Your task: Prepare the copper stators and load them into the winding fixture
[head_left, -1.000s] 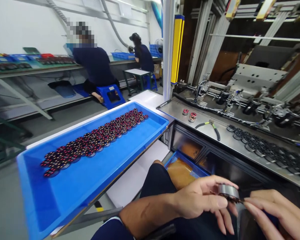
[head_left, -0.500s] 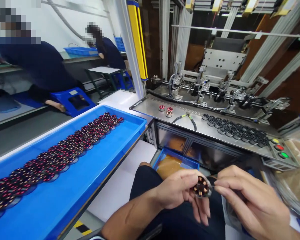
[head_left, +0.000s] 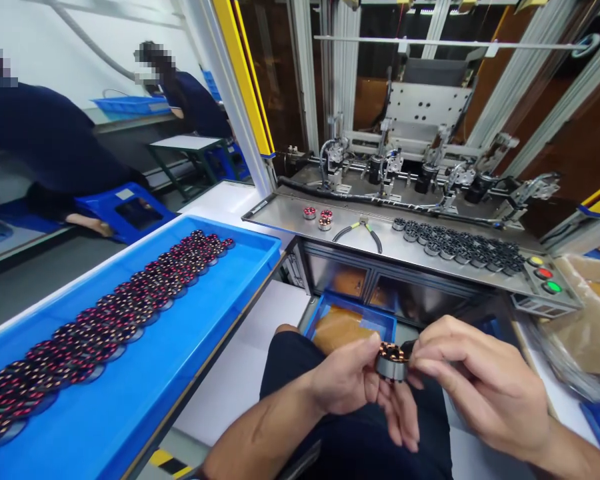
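Observation:
Above my lap, my left hand [head_left: 347, 379] pinches a motor stator [head_left: 392, 369] between thumb and fingers. It is a short round part with a grey metal outer ring and copper windings inside, its wound face tipped upward. My right hand [head_left: 485, 387] is closed in a pinch against the stator's right side. Something dark shows at those fingertips, too small and covered to name. On the metal worktop ahead stand a few wound stators [head_left: 325, 221], a pair of pliers [head_left: 360, 230] with dark handles, and several dark stators without visible copper [head_left: 455, 243].
To the left, a long blue tray [head_left: 180, 340] holds rows of wound stators [head_left: 145, 293]. A winding machine [head_left: 425, 127] rises behind the worktop. A button box [head_left: 545, 277] sits at its right end, near a cardboard box [head_left: 585, 320]. Two people sit at the far left.
The stator has turned in my left hand, from its wound face toward me to its side wall showing. My right hand stays pinched beside it. The camera view has shifted slightly.

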Tool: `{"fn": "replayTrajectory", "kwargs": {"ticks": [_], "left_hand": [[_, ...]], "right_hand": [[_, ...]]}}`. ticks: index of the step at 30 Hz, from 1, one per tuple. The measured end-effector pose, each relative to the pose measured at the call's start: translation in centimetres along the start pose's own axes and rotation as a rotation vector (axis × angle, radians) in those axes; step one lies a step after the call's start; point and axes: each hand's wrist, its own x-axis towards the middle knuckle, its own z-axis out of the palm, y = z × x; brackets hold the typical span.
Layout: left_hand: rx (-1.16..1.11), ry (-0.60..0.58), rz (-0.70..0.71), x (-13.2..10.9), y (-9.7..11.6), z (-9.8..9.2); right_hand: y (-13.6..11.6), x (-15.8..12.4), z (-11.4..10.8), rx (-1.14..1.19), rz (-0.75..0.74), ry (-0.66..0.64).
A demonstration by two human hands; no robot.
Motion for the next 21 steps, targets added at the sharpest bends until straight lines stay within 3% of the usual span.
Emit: {"fn": "replayTrajectory", "kwargs": {"ticks": [2,7,12,15,18,21], "left_hand": [[0.009,-0.007,0.010,-0.1,-0.1,-0.1],[0.136,0.211,0.264,-0.5,0.0,1.2],[0.278,0.399,0.512,-0.2,-0.2,1.8],[0.292,0.429,0.487,0.0,-0.5,1.5],[0.272,0.367,0.365,0.0,-0.5,1.2],[0.278,0.344,0.337,0.0,-0.4,1.2]], "right_hand": [[0.1,-0.2,-0.1,-0.039,-0.004,0.013],[-0.2,-0.4,0.0,-0.145,0.061,0.110],[0.1,-0.6,0.5,-0.106,0.103,0.151],[0.7,-0.9,0.6,-0.042,0.061,0.124],[1.3,-1.1,0.6,0.012,0.019,0.091],[1.6,-1.1,0.5,0.026,0.001,0.095]]}}
